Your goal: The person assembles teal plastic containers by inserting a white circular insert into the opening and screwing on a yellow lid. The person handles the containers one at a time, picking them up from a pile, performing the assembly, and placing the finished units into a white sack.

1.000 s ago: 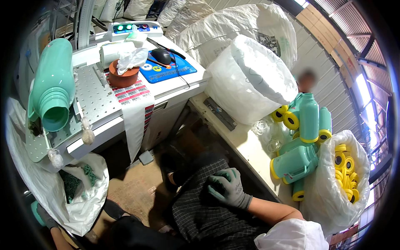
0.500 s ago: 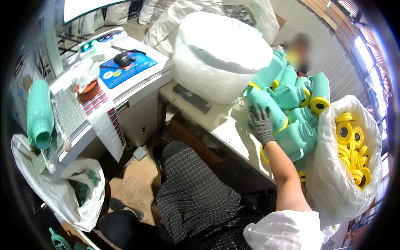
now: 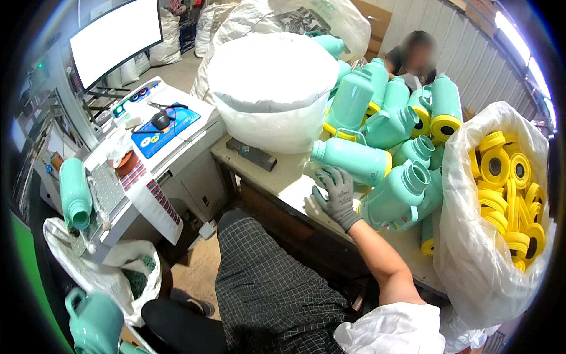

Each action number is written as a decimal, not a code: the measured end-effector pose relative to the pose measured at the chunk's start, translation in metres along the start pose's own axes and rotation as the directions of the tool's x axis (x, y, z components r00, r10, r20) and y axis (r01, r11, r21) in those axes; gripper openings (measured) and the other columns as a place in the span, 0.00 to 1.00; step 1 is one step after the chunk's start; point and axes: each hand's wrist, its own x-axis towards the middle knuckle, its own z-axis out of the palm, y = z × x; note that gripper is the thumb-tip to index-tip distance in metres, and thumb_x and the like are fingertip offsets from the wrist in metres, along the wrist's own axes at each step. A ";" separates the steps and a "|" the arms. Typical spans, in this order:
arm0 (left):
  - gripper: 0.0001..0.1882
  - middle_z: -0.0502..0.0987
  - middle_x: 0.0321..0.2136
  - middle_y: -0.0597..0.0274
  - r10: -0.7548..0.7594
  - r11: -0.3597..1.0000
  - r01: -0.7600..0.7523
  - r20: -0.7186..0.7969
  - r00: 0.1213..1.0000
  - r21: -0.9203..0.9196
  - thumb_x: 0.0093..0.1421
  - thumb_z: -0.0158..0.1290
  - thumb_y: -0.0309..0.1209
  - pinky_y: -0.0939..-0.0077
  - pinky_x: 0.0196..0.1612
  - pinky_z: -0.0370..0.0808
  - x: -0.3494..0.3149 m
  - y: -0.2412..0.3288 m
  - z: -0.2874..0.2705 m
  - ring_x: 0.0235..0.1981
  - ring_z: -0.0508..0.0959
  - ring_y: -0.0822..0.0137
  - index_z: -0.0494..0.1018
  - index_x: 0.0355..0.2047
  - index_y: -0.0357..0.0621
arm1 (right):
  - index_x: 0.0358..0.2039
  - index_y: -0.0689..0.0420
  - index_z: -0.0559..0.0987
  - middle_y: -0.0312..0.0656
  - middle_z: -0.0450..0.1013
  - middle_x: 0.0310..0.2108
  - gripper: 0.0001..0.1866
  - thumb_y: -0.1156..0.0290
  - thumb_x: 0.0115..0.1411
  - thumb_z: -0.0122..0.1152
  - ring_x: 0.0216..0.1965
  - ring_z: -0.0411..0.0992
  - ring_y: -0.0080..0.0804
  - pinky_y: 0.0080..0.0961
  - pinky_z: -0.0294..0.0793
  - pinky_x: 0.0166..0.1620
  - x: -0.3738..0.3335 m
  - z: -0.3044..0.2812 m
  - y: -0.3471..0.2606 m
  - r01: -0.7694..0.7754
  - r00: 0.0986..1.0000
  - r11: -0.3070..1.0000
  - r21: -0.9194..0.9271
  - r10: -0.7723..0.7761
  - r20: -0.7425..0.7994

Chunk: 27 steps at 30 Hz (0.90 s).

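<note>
My right hand (image 3: pixel 337 193), in a grey work glove, is open with its fingers apart at the table's near edge. Its fingertips are close against a mint-green jug (image 3: pixel 349 159) lying on its side, neck to the left and yellow base to the right; whether they touch it I cannot tell. Just right of the hand, another mint-green jug (image 3: pixel 394 194) leans with its open mouth up. Several more jugs with yellow bases crowd behind, among them a tilted one (image 3: pixel 349 100). My left hand is out of sight.
A large white bag (image 3: pixel 271 124) stands on the table. To the right, a clear bag (image 3: pixel 466 265) holds yellow ring parts. On the left are a white machine with a mouse (image 3: pixel 160 120), a bottle (image 3: pixel 75 194), a screen (image 3: pixel 118 44) and a jug (image 3: pixel 97 321). Behind the jugs is a person (image 3: pixel 415 56).
My right hand has come off the jug, toward the table's near edge. That jug now lies flatter, neck to the left. The view has shifted, and the lower-left jug shows more.
</note>
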 end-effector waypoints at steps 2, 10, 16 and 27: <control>0.31 0.77 0.52 0.46 -0.024 0.998 0.030 0.110 0.994 -0.052 0.57 0.66 0.32 0.58 0.54 0.76 0.001 0.047 0.018 0.52 0.77 0.54 0.68 0.59 0.36 | 0.50 0.54 0.80 0.48 0.77 0.48 0.22 0.66 0.54 0.71 0.50 0.74 0.51 0.47 0.72 0.54 0.017 -0.015 -0.072 -0.059 0.998 0.917 0.396 0.065 0.000; 0.44 0.74 0.49 0.60 -0.085 0.834 0.399 0.626 0.775 -0.382 0.37 0.74 0.31 0.68 0.56 0.74 -0.081 0.180 0.185 0.48 0.77 0.65 0.69 0.58 0.42 | 0.68 0.61 0.67 0.60 0.63 0.67 0.40 0.59 0.57 0.66 0.67 0.62 0.61 0.49 0.58 0.71 0.023 -0.062 -0.227 -0.260 0.871 0.077 0.963 -0.411 0.268; 0.60 0.71 0.58 0.55 -0.070 0.632 0.655 0.811 0.581 -0.414 0.42 0.79 0.39 0.56 0.59 0.80 -0.104 0.164 0.187 0.58 0.78 0.58 0.54 0.69 0.44 | 0.63 0.63 0.71 0.51 0.69 0.63 0.26 0.70 0.65 0.57 0.65 0.67 0.42 0.40 0.64 0.69 -0.011 -0.057 -0.169 -0.635 0.770 -0.005 0.772 -0.077 0.633; 0.52 0.76 0.43 0.57 0.547 0.833 -0.382 0.702 0.457 -0.401 0.42 0.76 0.46 0.58 0.44 0.71 -0.059 0.220 0.200 0.41 0.77 0.54 0.65 0.63 0.36 | 0.52 0.58 0.79 0.44 0.75 0.51 0.23 0.71 0.54 0.69 0.49 0.77 0.40 0.32 0.78 0.51 0.068 -0.149 -0.187 0.126 0.824 0.339 0.932 -0.559 0.092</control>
